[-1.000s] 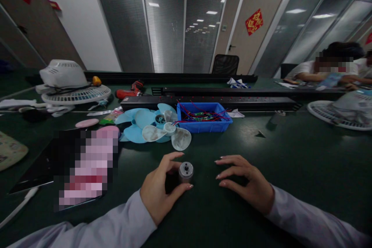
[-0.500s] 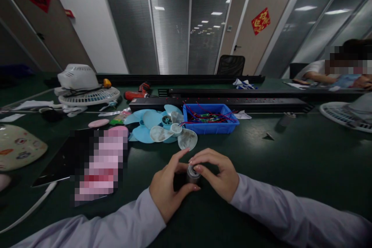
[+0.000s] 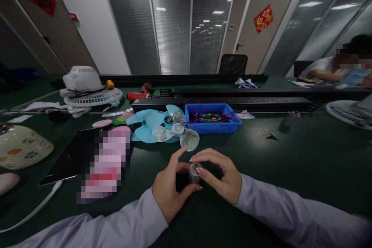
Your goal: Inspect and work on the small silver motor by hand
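Observation:
A small silver can (image 3: pixel 194 175) stands upright on the dark green table between my hands. My left hand (image 3: pixel 168 188) curls around its lower part, thumb at the near side and the other fingers partly hidden behind, with the index finger raised. From the right, my right hand (image 3: pixel 225 176) reaches over the can's top. Its thumb rests on the lid and the fingertips touch the far rim. Part of the lid is covered by that thumb. Beyond my hands lie blue fan blades (image 3: pixel 154 120) and a whitish, stained fan blade (image 3: pixel 188 139).
A blue bin (image 3: pixel 213 126) holds wired circuit boards. Left are a black panel (image 3: pixel 66 159), a pink, blurred-out item (image 3: pixel 109 159) and a fan (image 3: pixel 87 85). A red drill (image 3: pixel 138 95) lies behind. Another can (image 3: pixel 292 119) stands right; a person (image 3: pixel 322 68) sits beyond.
The whole view has shifted slightly, so things appear a little further right. Both hands stay around the can, with the right thumb slightly moved on the lid.

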The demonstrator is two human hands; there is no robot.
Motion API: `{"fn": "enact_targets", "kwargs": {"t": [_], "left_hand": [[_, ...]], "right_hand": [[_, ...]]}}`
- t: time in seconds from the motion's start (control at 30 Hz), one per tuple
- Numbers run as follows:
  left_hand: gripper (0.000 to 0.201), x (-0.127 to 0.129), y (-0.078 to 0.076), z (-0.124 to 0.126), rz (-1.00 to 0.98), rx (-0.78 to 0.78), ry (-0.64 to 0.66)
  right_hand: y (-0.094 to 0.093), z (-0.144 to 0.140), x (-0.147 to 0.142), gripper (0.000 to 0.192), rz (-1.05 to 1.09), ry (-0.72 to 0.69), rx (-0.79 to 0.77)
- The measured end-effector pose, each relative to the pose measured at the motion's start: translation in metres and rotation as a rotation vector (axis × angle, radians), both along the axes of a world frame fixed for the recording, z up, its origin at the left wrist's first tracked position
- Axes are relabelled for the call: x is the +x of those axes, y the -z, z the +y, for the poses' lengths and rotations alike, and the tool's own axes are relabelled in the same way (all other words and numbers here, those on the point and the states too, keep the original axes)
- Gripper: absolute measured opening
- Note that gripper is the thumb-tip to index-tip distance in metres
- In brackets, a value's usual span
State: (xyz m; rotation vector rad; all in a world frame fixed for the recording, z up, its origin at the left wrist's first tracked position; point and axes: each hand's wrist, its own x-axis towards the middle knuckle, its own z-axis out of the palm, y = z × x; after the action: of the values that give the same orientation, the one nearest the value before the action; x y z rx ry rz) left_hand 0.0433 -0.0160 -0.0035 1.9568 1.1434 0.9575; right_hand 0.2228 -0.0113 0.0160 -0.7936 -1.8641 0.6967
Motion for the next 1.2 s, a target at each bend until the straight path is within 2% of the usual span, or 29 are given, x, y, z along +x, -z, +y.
{"fn": "enact_targets", "kwargs": {"t": [0.17,0.4,0.53,0.73,0.83,1.07,1.2], "left_hand": [[0.084,0.0,-0.002,0.001,0.008,-0.019,0.012],[0.084,0.0,-0.002,0.0,0.007,-0.037,0.003],[0.085,0.0,-0.003,-0.001,0.018,-0.044,0.004],[0.082,0.0,-0.007,-0.003,0.023,-0.057,-0.015],[0.081,-0.001,-0.007,-0.002,0.036,-0.058,-0.012],[0.079,-0.002,-0.005,-0.001,0.067,-0.041,0.012],[0.079,-0.002,-0.006,-0.002,0.068,-0.026,0.005]], "right_hand": [[0.001,0.001,-0.003,0.006,0.017,0.047,-0.035],[-0.008,0.0,-0.006,0.007,0.04,0.079,-0.078],[-0.004,0.0,0.01,0.009,0.065,0.128,-0.052],[0.014,-0.002,0.061,0.009,-0.136,0.21,-0.006],[0.019,-0.003,0.077,0.011,-0.202,0.222,-0.004],[0.026,0.001,0.081,0.012,-0.41,0.323,0.026],[0.026,0.001,0.082,0.014,-0.43,0.335,0.021]]}}
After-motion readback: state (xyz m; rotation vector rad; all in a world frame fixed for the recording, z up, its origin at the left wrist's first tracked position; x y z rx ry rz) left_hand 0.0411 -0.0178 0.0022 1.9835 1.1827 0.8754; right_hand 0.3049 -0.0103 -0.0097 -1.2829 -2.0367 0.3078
